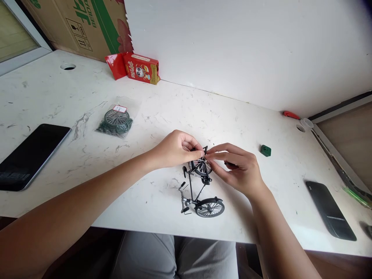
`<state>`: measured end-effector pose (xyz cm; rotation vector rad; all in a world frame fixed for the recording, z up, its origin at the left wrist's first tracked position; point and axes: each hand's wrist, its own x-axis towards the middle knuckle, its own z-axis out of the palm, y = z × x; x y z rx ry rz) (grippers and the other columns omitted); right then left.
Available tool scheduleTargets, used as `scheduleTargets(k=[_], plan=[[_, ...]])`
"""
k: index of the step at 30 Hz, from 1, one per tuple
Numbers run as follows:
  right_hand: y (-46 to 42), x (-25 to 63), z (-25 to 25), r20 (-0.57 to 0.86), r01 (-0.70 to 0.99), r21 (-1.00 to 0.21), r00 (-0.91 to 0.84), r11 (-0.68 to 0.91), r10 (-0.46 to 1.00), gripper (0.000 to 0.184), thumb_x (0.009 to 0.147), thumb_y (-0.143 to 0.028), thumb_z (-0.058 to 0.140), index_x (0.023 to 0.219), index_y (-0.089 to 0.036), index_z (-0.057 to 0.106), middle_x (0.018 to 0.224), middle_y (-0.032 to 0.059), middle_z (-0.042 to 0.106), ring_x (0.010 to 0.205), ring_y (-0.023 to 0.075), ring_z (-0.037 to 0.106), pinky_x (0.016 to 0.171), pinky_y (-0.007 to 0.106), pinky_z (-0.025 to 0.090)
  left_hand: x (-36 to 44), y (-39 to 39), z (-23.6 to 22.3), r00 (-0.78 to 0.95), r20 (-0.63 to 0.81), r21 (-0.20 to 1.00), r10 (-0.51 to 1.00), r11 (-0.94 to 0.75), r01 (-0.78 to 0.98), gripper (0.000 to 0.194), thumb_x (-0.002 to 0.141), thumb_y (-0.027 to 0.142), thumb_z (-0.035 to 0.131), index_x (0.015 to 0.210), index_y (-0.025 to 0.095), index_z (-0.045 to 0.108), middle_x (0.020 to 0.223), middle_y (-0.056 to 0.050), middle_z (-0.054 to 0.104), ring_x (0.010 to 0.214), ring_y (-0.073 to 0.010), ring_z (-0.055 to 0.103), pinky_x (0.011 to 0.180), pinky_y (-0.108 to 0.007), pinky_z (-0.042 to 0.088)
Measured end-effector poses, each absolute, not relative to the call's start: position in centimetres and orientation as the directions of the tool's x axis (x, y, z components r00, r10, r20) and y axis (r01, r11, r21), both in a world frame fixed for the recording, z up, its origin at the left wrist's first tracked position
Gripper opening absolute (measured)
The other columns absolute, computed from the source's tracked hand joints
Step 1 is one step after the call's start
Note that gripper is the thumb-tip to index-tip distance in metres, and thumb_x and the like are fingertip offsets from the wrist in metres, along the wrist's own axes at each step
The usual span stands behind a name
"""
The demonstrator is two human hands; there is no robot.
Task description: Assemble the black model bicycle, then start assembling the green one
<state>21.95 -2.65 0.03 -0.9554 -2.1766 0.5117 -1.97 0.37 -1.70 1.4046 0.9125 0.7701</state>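
A black model bicycle (194, 186) lies on its side on the white table, its silver handlebar and front wheel (209, 208) toward me. My left hand (181, 149) pinches the bicycle near the rear wheel (202, 166), thumb and forefinger closed at the wheel's upper part. From the other side my right hand (240, 164) meets it at the rear wheel, with fingertips drawn together close to the hub. Whatever small part lies between the right fingertips is too small to make out. A dark piece shows beneath the right hand's fingers.
On the left are a phone (35, 155) and a clear bag of green model parts (115, 120). A red box (142, 69) stands at the back by a large carton (87, 27). On the right lie a green piece (265, 150), a dark flat device (330, 209) and a red tool (291, 114).
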Motion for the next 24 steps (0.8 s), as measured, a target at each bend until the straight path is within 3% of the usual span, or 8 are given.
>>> scheduleTargets(k=[8,24], plan=[[-2.95,21.96,0.29,0.438,0.470,-0.568,-0.522,0.676,0.732,0.022,0.094,-0.015,0.074,0.109,-0.031,0.082,0.107,0.0048,0.079,0.085,0.0195,0.076,0.067,0.035,0.066,-1.95,0.57,-1.77,0.490,-0.107,0.994,0.865,0.080,0.075,0.016,0.085,0.029,0.082,0.094,0.016,0.081,0.094,-0.011,0.083,0.084,-0.0197,0.079,0.078,-0.030,0.064],[-2.98,22.19,0.06,0.434,0.438,-0.565,-0.563,0.699,0.703,0.030,0.094,-0.011,0.075,0.116,-0.031,0.081,0.107,0.0013,0.082,0.097,0.0208,0.079,0.074,0.036,0.070,-2.03,0.64,-1.82,0.495,-0.165,0.986,0.853,0.150,0.069,0.014,0.085,0.026,0.083,0.093,0.014,0.082,0.091,-0.011,0.083,0.074,-0.0168,0.077,0.068,-0.026,0.062]])
